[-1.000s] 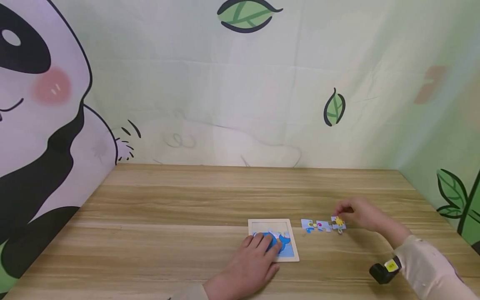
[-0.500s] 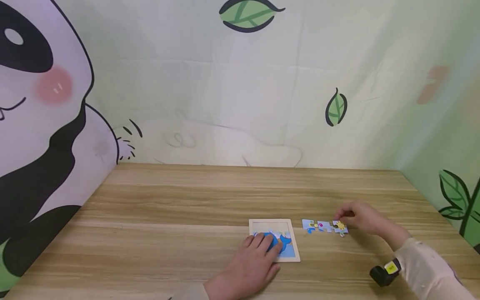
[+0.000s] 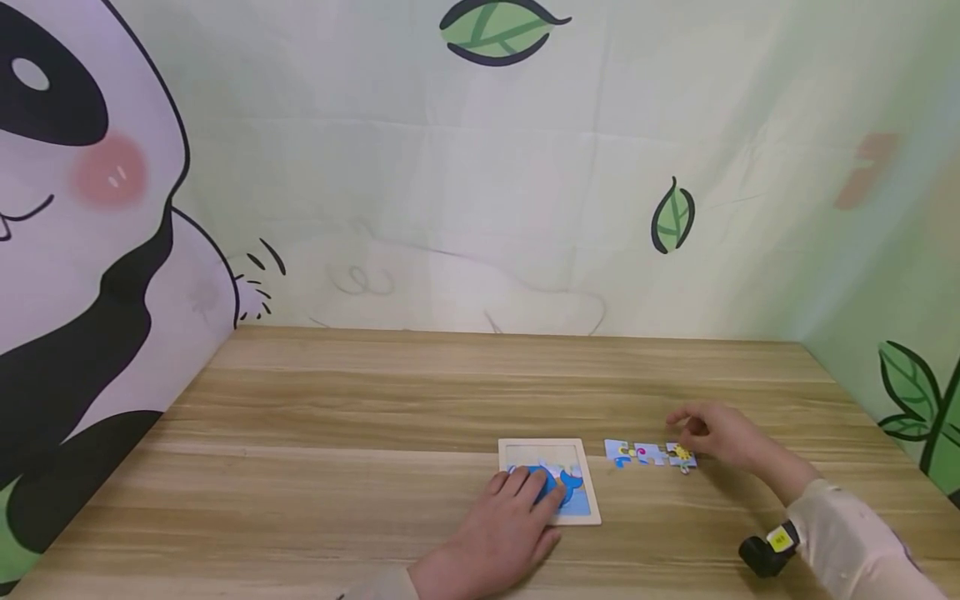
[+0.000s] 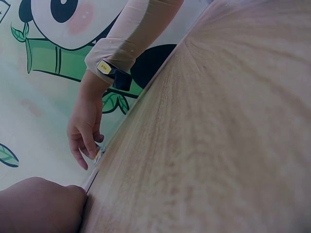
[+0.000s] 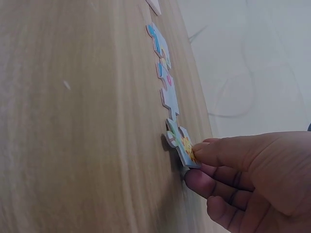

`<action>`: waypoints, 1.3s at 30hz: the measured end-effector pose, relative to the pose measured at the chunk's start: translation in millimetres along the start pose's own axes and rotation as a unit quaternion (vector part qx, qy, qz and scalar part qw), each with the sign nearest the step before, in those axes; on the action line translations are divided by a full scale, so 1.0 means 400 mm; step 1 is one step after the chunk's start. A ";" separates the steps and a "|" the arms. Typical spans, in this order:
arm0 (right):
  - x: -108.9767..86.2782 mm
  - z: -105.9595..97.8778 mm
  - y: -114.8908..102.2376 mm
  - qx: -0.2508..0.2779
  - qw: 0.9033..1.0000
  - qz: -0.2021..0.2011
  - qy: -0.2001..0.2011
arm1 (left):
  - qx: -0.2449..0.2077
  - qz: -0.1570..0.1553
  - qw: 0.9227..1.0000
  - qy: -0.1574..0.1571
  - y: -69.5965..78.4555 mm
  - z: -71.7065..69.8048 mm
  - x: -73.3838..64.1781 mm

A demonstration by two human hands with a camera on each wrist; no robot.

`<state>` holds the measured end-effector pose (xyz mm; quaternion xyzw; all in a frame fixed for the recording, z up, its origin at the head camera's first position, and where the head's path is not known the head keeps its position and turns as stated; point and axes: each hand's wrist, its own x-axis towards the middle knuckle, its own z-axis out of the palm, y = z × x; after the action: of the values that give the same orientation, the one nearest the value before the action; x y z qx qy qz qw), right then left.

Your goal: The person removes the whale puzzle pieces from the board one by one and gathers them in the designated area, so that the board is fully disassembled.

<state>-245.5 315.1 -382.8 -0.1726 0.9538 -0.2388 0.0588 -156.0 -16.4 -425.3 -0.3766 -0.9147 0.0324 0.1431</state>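
My left hand point(image 3: 491, 525) rests flat, fingers outstretched, over the lower left of a wooden-framed jigsaw puzzle point(image 3: 577, 508). A blue whale picture shows past those fingers, and the tray's upper part is bare. Right of the frame, three loose puzzle pieces lie in a row. My right hand point(image 3: 723, 433) is at the far right one, which carries a yellow sun. In the right wrist view, thumb and a finger pinch the edge of this sun puzzle piece point(image 5: 184, 145), which tilts slightly above the wood. The middle piece point(image 5: 168, 94) and left piece point(image 5: 159, 43) lie flat.
The wood-grain table point(image 3: 337, 467) runs back to a wall cloth printed with a panda point(image 3: 127, 275) and leaves. A black device with a yellow label point(image 3: 772, 548) is strapped at the right wrist.
The sun piece has come down a little toward the near side, and the right hand's index finger has lifted slightly. The left hand stays on the puzzle.
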 end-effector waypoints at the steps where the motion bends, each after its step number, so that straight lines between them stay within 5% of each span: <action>1: 0.000 0.001 -0.001 0.002 1.000 0.000 0.001 | 0.001 0.000 1.000 0.001 0.000 0.000 0.000; 19: -0.006 -0.008 -0.027 -0.006 0.999 -0.007 0.032 | -0.010 0.001 1.000 0.002 -0.002 0.001 0.000; 30: 0.000 -0.022 -0.095 -0.032 0.996 -0.028 0.084 | -0.012 0.006 1.000 -0.002 -0.003 0.006 -0.001; 39: 0.006 -0.004 -0.157 0.005 0.992 -0.047 0.117 | -0.017 0.004 1.000 0.004 -0.004 0.004 -0.001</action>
<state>-229.3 263.1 -351.6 -0.1873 0.9437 -0.2650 -0.0639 -157.5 -17.8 -426.7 -0.3831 -0.9129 0.0158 0.1401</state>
